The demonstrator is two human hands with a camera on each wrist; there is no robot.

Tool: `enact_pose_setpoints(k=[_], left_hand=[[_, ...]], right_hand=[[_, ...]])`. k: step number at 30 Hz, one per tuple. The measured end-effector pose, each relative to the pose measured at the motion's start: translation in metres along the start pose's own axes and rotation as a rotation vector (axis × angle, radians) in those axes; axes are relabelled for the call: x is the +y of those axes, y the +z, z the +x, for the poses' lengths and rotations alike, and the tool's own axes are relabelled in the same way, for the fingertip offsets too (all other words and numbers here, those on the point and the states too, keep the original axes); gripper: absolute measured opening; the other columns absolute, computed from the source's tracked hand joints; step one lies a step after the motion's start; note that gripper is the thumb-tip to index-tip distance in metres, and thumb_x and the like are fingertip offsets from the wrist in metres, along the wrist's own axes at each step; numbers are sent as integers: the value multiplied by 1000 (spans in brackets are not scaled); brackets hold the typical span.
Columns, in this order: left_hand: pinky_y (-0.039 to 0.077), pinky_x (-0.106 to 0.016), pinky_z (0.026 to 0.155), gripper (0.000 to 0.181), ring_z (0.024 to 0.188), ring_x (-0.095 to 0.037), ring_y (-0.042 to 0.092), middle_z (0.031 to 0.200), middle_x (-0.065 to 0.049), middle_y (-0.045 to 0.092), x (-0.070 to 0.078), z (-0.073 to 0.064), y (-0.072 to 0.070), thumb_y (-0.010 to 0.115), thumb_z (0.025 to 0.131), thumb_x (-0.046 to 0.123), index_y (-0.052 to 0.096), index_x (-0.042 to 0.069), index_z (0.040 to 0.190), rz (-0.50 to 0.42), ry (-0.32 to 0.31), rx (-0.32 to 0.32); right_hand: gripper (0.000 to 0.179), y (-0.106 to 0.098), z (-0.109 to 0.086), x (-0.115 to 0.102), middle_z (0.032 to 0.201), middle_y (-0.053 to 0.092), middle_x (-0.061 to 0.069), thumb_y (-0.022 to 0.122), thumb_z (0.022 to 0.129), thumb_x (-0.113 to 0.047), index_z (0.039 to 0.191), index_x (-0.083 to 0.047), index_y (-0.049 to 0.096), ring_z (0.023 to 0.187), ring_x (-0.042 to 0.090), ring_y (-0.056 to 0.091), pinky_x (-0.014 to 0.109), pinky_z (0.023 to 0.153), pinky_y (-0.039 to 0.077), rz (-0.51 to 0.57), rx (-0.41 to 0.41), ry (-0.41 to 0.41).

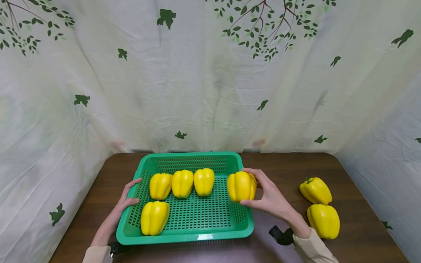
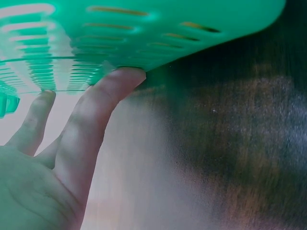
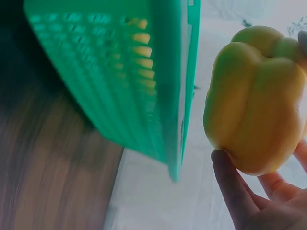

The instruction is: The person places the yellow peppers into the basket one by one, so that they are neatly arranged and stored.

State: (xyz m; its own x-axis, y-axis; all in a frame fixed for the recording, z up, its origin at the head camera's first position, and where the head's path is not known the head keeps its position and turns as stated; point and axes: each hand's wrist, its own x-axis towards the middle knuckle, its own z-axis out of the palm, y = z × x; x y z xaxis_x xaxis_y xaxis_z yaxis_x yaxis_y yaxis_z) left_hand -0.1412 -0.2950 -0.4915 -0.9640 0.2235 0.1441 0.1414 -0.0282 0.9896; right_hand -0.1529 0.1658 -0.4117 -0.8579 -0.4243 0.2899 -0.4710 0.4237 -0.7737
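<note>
Leaf-printed cloth backs brown table, right grip pinching pepper, left grip holding basket.

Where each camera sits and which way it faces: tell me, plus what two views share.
Head: worn on the head, facing forward and down at the green basket; the left hand and right hand show.
Left wrist: on that wrist, facing the basket's outside; part of the left hand shows.
Right wrist: on that wrist, facing the gripped yellow pepper and the basket's outside; part of the right hand shows.
Head and right wrist both show that pepper.
</note>
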Motion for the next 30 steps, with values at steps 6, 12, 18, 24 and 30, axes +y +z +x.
enact_pose_setpoints(k=[6,12,18,24,30], left_hand=[[48,-25,83,59,111,-4,50,135,4,29,2,-1,1,36,93,-3,29,21,146,-11,-25,0],[48,-25,83,58,110,-4,50,136,1,24,3,-2,2,37,94,0,27,23,146,-1,-69,8],[48,-25,83,57,110,-4,50,136,1,25,3,-2,1,36,94,-1,27,21,146,1,-54,10],[48,-24,83,58,111,-4,50,135,4,27,2,-1,1,36,94,-2,30,23,145,-12,-23,-6],[47,-23,83,59,110,-3,50,134,7,30,0,0,1,36,92,-5,33,24,144,-16,3,-1]], right_hand=[[77,14,6,-7,130,47,-3,82,74,-32,140,-23,42,107,18,52,42,89,48,5,-28,-23],[77,27,11,-15,132,47,-4,82,74,-35,139,-21,43,108,16,51,44,87,47,25,-56,-19],[76,40,16,-24,133,47,-4,82,74,-35,138,-18,45,110,16,49,43,89,47,49,-69,-14],[76,52,18,-32,132,47,-3,82,73,-35,138,-20,44,110,16,48,40,88,47,58,-72,-7],[76,63,19,-36,132,47,-5,82,73,-36,137,-21,44,109,15,48,37,86,48,65,-81,4]])
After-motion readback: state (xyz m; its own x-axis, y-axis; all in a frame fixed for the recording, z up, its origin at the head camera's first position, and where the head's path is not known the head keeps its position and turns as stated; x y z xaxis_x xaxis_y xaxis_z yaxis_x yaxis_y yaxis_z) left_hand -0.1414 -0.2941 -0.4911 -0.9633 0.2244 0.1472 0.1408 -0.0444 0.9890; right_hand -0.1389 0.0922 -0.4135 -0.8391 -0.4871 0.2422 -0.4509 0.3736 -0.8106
